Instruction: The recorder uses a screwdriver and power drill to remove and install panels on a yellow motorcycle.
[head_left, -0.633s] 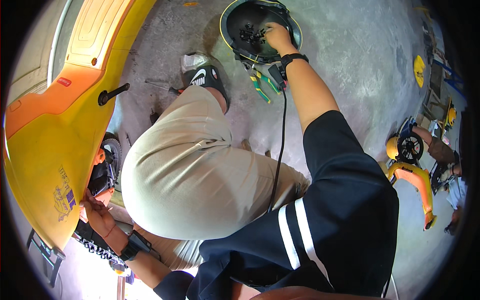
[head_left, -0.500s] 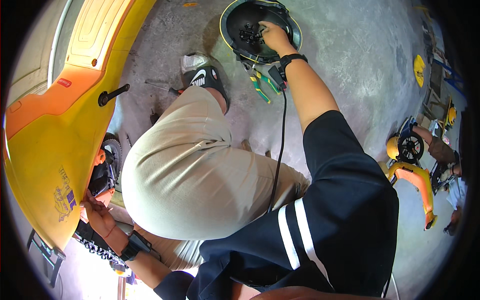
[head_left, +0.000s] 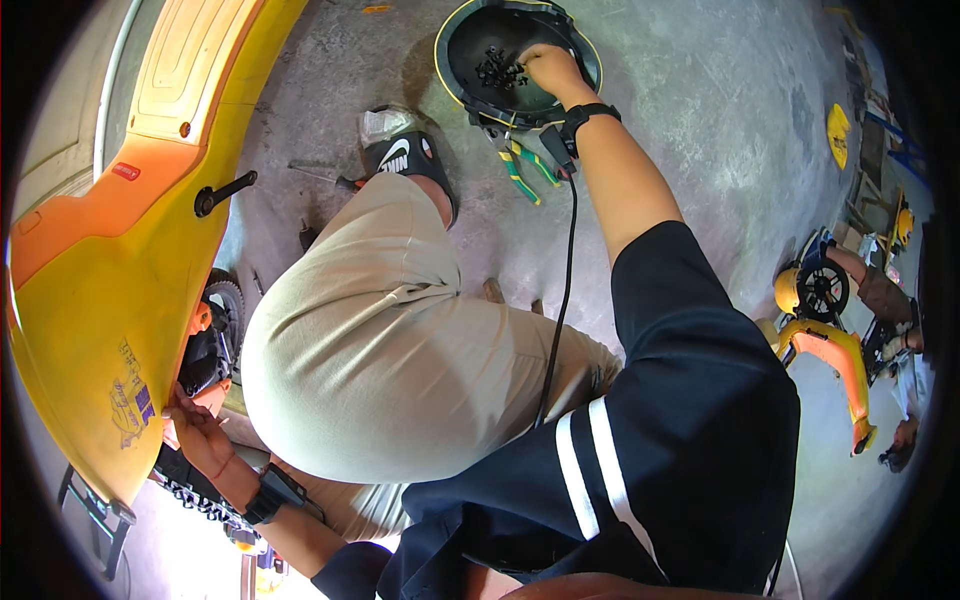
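1. Yellow-and-orange body panel [head_left: 120, 290] fills the left edge; the left hand [head_left: 195, 430] rests flat under its lower rim, fingers spread, gripping nothing visible.
2. Grey concrete floor [head_left: 720, 130] lies open to the right of the bent knee.
3. Right hand [head_left: 548, 68] reaches forward into the round black tray [head_left: 470, 80], fingers curled beside the small black fasteners [head_left: 498, 68]; whether any is held cannot be told.
4. Green-handled pliers [head_left: 520, 172] lie just below the tray rim.

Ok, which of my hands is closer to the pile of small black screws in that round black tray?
Right. Your right hand is inside the round black tray, fingertips at the screws. Your left hand is far back, on the underside of the yellow scooter body.
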